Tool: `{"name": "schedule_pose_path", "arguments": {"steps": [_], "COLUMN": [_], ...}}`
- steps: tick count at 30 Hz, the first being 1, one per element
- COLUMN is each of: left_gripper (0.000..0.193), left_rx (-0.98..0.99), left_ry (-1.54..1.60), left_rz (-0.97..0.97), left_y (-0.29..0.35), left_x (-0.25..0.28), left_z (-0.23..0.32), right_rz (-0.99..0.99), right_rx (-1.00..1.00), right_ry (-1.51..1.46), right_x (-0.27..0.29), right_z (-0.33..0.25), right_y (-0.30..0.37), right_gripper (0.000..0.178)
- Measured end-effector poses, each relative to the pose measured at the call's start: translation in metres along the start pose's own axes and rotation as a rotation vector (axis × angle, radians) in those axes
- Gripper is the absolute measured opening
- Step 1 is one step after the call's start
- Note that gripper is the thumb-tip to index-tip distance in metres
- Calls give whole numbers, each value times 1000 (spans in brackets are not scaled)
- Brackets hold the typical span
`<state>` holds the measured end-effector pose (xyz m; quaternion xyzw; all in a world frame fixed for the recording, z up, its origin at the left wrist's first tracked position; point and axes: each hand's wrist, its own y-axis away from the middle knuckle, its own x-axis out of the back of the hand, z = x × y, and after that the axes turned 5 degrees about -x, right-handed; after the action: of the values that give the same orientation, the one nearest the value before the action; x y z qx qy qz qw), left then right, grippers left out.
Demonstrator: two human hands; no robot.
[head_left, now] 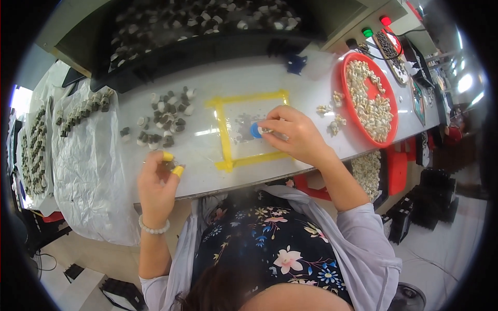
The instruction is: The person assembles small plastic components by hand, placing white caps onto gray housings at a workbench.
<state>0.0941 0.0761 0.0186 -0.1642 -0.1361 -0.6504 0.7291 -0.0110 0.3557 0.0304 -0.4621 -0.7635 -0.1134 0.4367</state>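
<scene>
My right hand is closed in a pinch on a small cream-coloured piece beside a round blue cap-like thing. Whether that piece touches the blue thing cannot be told. Both are over a dark speckled patch inside a yellow tape rectangle on the white table. Near the front edge, my left hand has yellow covers on thumb and forefinger. These two fingertips close around something small and greyish, too small to name. Just beyond it lies a loose group of small black-and-white pieces.
A red tray of cream-coloured pieces stands at the right, with a few loose pieces beside it. Rows of black-and-white pieces rest on plastic sheeting at the left. A dark bin of similar pieces is at the back.
</scene>
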Motion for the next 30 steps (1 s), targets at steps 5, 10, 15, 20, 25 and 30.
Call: {"name": "schedule_pose_path", "arguments": {"steps": [5, 10, 15, 20, 25, 30], "left_gripper": [30, 29, 25, 22, 18, 20], "left_rx": [84, 116, 228, 334, 384, 396], "left_ry": [679, 958, 1110, 1264, 1285, 1313], "left_rz": [-31, -115, -106, -126, -100, -119], "left_y": [0, -3, 2, -1, -2, -2], "left_x": [-18, -46, -67, -86, -94, -95], "left_z": [13, 19, 18, 18, 15, 13], "right_rz": [-36, -113, -102, -54, -74, -97], "right_rx": [99, 94, -87, -256, -300, -275], "right_ry": [132, 179, -64, -338, -570, -576], "right_x": [0, 6, 4, 4, 3, 3], "right_z": [3, -2, -4, -7, -13, -27], "right_y": [-3, -7, -1, 9, 15, 15], "right_gripper": [17, 18, 20, 22, 22, 22]}}
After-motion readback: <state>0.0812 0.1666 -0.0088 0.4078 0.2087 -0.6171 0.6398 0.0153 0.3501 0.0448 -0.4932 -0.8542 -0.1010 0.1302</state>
